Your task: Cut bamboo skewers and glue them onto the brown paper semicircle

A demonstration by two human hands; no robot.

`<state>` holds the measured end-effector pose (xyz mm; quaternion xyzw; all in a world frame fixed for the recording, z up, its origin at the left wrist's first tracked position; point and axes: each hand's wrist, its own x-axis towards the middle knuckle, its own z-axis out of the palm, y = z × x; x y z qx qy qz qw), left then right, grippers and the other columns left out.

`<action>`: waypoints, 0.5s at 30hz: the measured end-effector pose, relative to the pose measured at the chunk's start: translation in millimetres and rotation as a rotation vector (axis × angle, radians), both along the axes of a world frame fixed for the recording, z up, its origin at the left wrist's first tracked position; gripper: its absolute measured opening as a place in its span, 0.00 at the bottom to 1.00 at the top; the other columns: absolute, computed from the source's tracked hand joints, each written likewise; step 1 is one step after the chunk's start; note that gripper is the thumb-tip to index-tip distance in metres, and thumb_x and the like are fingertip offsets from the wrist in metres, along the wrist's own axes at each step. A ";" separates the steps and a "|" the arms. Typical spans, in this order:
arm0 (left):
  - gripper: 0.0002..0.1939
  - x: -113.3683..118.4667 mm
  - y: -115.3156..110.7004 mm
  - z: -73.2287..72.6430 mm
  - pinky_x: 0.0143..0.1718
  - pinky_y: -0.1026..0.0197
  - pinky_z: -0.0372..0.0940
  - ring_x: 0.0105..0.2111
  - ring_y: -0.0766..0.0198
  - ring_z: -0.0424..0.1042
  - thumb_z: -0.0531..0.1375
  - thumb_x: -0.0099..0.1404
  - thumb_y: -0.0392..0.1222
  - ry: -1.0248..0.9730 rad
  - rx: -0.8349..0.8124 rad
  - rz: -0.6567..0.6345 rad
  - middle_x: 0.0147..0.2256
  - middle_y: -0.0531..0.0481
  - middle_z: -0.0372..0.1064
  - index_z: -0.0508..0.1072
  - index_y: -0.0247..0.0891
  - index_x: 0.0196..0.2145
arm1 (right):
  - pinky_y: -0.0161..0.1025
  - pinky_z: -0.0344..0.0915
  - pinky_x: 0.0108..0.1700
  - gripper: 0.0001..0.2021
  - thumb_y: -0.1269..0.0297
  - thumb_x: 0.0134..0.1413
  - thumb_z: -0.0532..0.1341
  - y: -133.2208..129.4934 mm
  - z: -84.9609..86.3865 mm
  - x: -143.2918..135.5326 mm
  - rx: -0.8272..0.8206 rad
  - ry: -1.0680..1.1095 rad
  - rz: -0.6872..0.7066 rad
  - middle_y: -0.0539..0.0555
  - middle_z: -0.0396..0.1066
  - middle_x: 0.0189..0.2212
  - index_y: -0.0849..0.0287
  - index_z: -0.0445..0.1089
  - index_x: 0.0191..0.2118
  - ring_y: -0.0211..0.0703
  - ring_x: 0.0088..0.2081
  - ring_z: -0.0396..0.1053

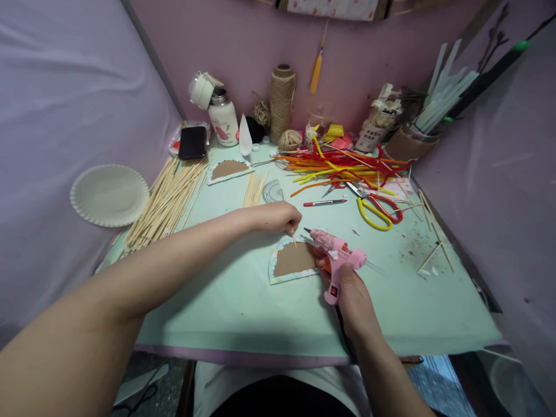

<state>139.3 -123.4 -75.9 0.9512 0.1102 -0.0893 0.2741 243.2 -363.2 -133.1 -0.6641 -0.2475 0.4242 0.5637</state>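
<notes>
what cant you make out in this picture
- Head view: right end of the near half-disc, hidden by the right hand and pink glue gun.
- Head view: upper end of the stick, covered by the left hand.
- Head view: top of the patterned hanging, cut off by the upper edge.
- Head view: protractor markings, too small.

Lettering on white bottle (225, 124), jar label (368, 139): too small to read.

Head view, single: worn on the person's head, above the tabletop's (234, 315) near edge; faces forward and down. Range: close; field wide. Centre: left hand (278, 219). Limits: lap (278, 397) below the near edge, pink backdrop (243, 35) beyond the far edge, drape (65, 69) past the left edge.
</notes>
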 end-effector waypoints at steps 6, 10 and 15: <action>0.06 0.2 -1.6 3.8 0.31 0.67 0.57 0.31 0.66 0.69 0.60 0.56 0.27 0.027 -0.002 0.012 0.31 0.50 0.74 0.74 0.34 0.27 | 0.48 0.59 0.58 0.29 0.37 0.58 0.51 0.8 -0.3 0.5 -0.011 0.010 -0.005 0.57 0.76 0.45 0.55 0.78 0.44 0.50 0.51 0.70; 0.06 -0.1 -1.2 3.1 0.30 0.67 0.57 0.31 0.66 0.69 0.60 0.56 0.27 0.023 -0.004 0.013 0.31 0.50 0.75 0.74 0.35 0.27 | 0.48 0.60 0.57 0.29 0.37 0.57 0.51 1.1 0.6 -0.2 -0.025 0.008 -0.007 0.57 0.76 0.45 0.55 0.77 0.44 0.50 0.49 0.71; 0.06 -0.4 -0.3 0.8 0.30 0.67 0.57 0.31 0.66 0.69 0.60 0.56 0.27 0.013 0.001 0.004 0.31 0.50 0.75 0.74 0.35 0.27 | 0.49 0.59 0.58 0.29 0.37 0.57 0.52 1.5 1.6 -0.2 -0.028 0.006 -0.015 0.58 0.76 0.45 0.55 0.78 0.44 0.51 0.50 0.71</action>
